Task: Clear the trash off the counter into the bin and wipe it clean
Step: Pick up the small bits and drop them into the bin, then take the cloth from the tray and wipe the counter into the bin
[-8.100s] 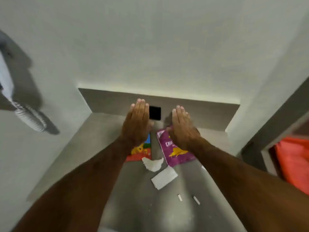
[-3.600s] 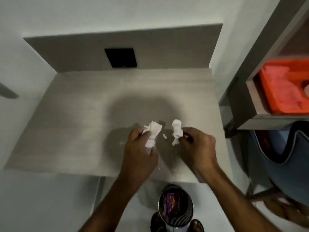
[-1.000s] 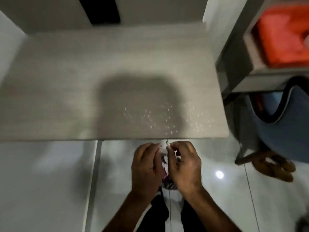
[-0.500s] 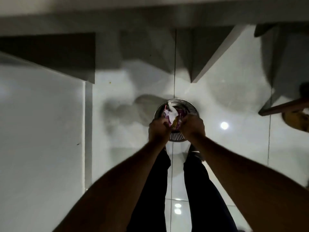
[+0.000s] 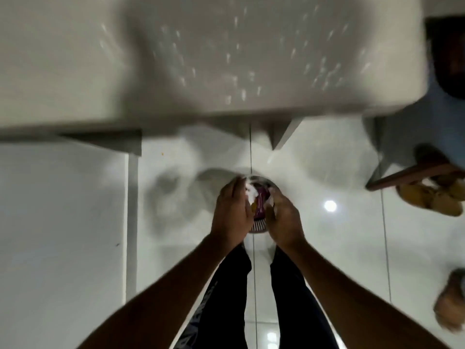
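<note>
My left hand (image 5: 231, 210) and my right hand (image 5: 284, 219) hover close together over a small round mesh bin (image 5: 259, 226) on the floor, below the counter's front edge. Between them the bin shows a purple wrapper (image 5: 261, 200) and bits of white tissue (image 5: 250, 188). The left hand's fingers are stretched out flat and hold nothing. My right hand's fingers curl at the bin's rim, and blur hides whether they hold anything. The grey counter (image 5: 75, 71) fills the top of the view, with several small white crumbs (image 5: 239, 79) scattered over it.
The floor is glossy white tile. A wooden chair leg (image 5: 412, 176) and a tan slipper (image 5: 427, 197) lie to the right, another slipper (image 5: 450, 308) nearer me. My dark-trousered legs (image 5: 226, 298) stand just behind the bin.
The view has tilted up, bringing the counter and its crumbs back into sight. Both hands stay over the bin, and the left hand has flattened out.
</note>
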`<state>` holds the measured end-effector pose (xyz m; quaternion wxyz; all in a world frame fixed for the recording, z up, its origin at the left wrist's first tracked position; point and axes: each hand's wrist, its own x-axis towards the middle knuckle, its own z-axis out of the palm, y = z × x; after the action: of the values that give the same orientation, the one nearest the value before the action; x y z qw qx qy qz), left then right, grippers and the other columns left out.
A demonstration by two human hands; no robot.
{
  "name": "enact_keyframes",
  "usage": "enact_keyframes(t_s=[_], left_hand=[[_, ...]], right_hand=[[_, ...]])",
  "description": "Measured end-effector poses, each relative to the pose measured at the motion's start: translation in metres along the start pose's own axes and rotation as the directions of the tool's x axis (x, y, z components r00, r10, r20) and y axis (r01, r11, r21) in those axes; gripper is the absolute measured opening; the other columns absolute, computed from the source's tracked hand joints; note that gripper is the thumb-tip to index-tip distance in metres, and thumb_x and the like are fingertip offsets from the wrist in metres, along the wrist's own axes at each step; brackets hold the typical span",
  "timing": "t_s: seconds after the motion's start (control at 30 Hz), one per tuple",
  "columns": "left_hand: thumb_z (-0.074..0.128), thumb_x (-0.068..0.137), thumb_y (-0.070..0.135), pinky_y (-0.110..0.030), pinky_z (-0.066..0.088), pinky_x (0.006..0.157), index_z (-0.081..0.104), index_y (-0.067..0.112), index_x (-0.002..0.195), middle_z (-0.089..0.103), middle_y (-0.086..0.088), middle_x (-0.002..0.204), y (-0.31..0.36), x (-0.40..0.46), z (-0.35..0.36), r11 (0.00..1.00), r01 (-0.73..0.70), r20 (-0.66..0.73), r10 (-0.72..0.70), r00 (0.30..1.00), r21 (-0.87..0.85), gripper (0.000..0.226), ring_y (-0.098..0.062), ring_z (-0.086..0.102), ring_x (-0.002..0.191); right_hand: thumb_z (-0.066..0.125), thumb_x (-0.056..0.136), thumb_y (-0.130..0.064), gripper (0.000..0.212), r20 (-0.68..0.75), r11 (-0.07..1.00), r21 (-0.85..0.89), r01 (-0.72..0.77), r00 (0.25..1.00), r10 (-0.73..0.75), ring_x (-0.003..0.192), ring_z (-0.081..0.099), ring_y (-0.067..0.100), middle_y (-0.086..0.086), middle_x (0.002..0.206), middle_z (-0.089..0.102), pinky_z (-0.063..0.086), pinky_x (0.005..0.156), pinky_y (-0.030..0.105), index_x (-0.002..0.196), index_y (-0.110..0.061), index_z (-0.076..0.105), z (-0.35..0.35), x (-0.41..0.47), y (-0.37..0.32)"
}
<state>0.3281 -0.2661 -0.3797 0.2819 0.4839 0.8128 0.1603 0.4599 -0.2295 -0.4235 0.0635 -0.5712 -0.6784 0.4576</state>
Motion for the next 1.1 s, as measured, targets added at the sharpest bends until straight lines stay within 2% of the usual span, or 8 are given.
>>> enact_keyframes(t_s=[0.1,0.23,0.3,0.37,0.7,0.9,1.0,1.1], left_hand=[[0.043,0.09,0.022,-0.042,0.053,0.105,0.062,-0.004,0.129,0.067,-0.02,0.13,0.068,-0.018,-0.068,0.955,-0.291,-0.059,0.295,0.954,0.062,0.05,-0.034,0.064,0.121],[0.057,0.088,0.014,-0.041,0.049,0.107,0.064,-0.007,0.127,0.069,-0.021,0.127,0.151,-0.009,-0.15,0.762,-0.619,-0.134,0.645,0.753,0.19,0.045,-0.034,0.066,0.117],[0.063,0.085,0.011,-0.044,0.05,0.106,0.062,-0.01,0.127,0.068,-0.024,0.125,0.185,0.013,-0.186,0.677,-0.695,-0.198,0.736,0.648,0.242,0.047,-0.038,0.065,0.115],[0.065,0.084,0.012,-0.046,0.05,0.105,0.061,-0.012,0.127,0.066,-0.027,0.125,0.216,0.041,-0.224,0.654,-0.705,-0.256,0.756,0.602,0.272,0.049,-0.042,0.064,0.115],[0.051,0.093,0.045,-0.053,0.023,0.123,0.031,-0.005,0.151,0.032,-0.029,0.158,0.294,0.192,-0.279,0.801,-0.365,-0.169,0.49,0.855,0.475,0.079,-0.043,0.03,0.147],[0.045,0.094,0.053,-0.053,0.023,0.124,0.031,-0.004,0.15,0.032,-0.027,0.158,0.29,0.271,-0.241,0.853,-0.219,-0.136,0.317,0.939,0.474,0.081,-0.043,0.026,0.148],[0.039,0.091,0.06,-0.057,0.018,0.124,0.03,-0.003,0.151,0.026,-0.028,0.161,0.287,0.307,-0.212,0.876,-0.143,-0.099,0.211,0.973,0.461,0.088,-0.043,0.018,0.151],[0.032,0.086,0.072,-0.062,0.02,0.12,0.031,0.001,0.152,0.026,-0.029,0.161,0.277,0.302,-0.208,0.837,-0.147,-0.135,0.253,0.958,0.527,0.097,-0.046,0.018,0.151]], right_hand=[[0.046,0.1,-0.017,0.044,-0.134,0.998,0.022,0.058,0.989,-0.055,0.137,0.044,0.027,0.013,0.147,0.05,0.036,0.114,0.042,0.143,-0.006,0.046,-0.051,-0.027,-0.05],[0.044,0.101,-0.018,0.049,-0.345,1.0,0.017,0.016,0.939,-0.01,0.145,0.031,0.023,0.011,0.156,0.036,0.027,0.119,0.039,0.148,-0.007,0.036,-0.13,-0.054,-0.114],[0.045,0.101,-0.017,0.049,-0.454,1.0,0.015,0.002,0.891,0.005,0.145,0.032,0.025,0.012,0.156,0.037,0.025,0.118,0.034,0.148,-0.006,0.036,-0.168,-0.052,-0.137],[0.046,0.1,-0.017,0.05,-0.526,1.0,0.006,0.004,0.85,0.0,0.145,0.032,0.026,0.014,0.155,0.038,0.023,0.117,0.033,0.148,-0.004,0.036,-0.207,-0.044,-0.162],[0.046,0.1,-0.017,0.055,-0.624,0.976,-0.172,0.136,0.751,-0.215,0.148,0.025,0.03,0.019,0.158,0.031,0.016,0.122,0.036,0.149,0.0,0.03,-0.389,0.092,-0.254],[0.048,0.098,-0.014,0.047,-0.599,0.986,-0.164,0.019,0.792,-0.115,0.138,0.04,0.035,0.024,0.148,0.045,0.027,0.116,0.038,0.142,0.003,0.042,-0.465,0.197,-0.233],[0.049,0.097,-0.014,0.029,-0.542,0.991,-0.125,-0.043,0.84,-0.032,0.115,0.055,0.039,0.025,0.124,0.061,0.04,0.103,0.042,0.121,0.0,0.056,-0.491,0.253,-0.216],[0.054,0.096,-0.025,0.023,-0.535,0.992,-0.082,-0.095,0.844,0.036,0.1,0.061,0.037,0.02,0.108,0.066,0.049,0.093,0.047,0.107,-0.006,0.06,-0.499,0.259,-0.208]])
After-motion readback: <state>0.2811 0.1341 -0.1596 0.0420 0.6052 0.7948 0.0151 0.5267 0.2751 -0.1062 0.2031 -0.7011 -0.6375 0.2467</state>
